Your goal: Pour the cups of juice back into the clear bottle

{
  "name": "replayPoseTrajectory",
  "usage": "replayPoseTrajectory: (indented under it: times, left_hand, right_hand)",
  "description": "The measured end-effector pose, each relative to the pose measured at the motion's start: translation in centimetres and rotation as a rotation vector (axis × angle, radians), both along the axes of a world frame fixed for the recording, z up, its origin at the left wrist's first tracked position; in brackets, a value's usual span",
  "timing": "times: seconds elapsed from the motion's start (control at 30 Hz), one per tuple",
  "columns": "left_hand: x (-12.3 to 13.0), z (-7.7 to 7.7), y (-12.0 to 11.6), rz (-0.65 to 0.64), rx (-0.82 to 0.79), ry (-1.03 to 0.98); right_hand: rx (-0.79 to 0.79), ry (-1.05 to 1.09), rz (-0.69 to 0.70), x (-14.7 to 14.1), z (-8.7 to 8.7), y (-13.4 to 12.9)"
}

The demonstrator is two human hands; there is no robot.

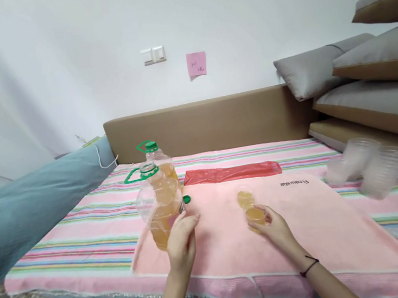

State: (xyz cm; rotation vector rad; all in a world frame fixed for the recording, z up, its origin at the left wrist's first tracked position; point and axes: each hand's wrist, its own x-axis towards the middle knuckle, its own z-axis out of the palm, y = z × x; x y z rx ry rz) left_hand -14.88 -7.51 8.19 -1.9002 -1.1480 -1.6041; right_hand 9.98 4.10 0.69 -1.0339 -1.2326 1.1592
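Head camera view: a pink towel with dark lettering (312, 232) lies on a striped fabric cover (94, 232), and both forearms reach in over its near edge. The left hand (183, 235) is over the towel's left part, wrist bent up from a slanting forearm, with thumb and fingers pointing away and rightward. It is partly open, at the near right side of a clear plastic bottle with a green handle and amber liquid (165, 220); whether it touches the bottle cannot be told. Around the middle of the towel, the right hand (266, 221) grips a small clear cup of yellow liquid (255, 217), its fingers curled round the side and the forearm, with a dark band (310, 265) at the wrist, angling in from the lower right. Just beyond that cup, also on the towel, is a second filled clear cup (245, 199). A loose green cap (186, 199) lies near the towel's far left corner. A red plastic bag (231, 172) stretches along its far edge, and stacked clear plastic cups (388, 171) lie to its right.
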Motion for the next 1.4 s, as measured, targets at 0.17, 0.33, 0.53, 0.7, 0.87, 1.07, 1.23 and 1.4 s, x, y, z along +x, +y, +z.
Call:
replayPoseTrajectory:
  times: [0.17,0.33,0.53,0.7,0.87,1.07,1.23,1.4]
  left_hand:
    - [-1.2,-1.0,-2.4,0.047,-0.025,-0.088]
    - [-3.1,-1.0,-4.2,0.161,0.026,-0.304]
    - [-5.9,-0.4,-5.0,0.274,-0.013,-0.836]
    - [-7.6,-0.3,-4.0,0.152,-0.166,-0.987]
    - [-7.8,-1.5,-1.6,0.089,-0.327,-0.887]
    - [-7.7,-2.1,-0.5,0.024,-0.356,-0.925]
    - [-8.1,-2.3,-0.6,-0.015,-0.389,-0.919]
    - [-8.1,-2.5,-0.7,-0.037,-0.392,-0.895]
  right_hand:
    - [0.032,-0.007,-0.015,-0.2,0.3,-0.2]
    - [0.074,0.023,0.043,-1.2,4.8,-1.4]
    - [0.184,0.023,0.247,-5.7,13.8,-1.1]
    - [0.211,0.091,0.405,-10.9,20.0,-0.3]
    - [0.209,0.098,0.472,-15.2,23.3,-0.5]
    - [0.222,0.071,0.505,-17.4,24.4,-0.3]
    - [0.23,0.014,0.528,-17.5,24.8,0.0]
    - [0.254,-0.03,0.563,-17.8,24.9,0.0]
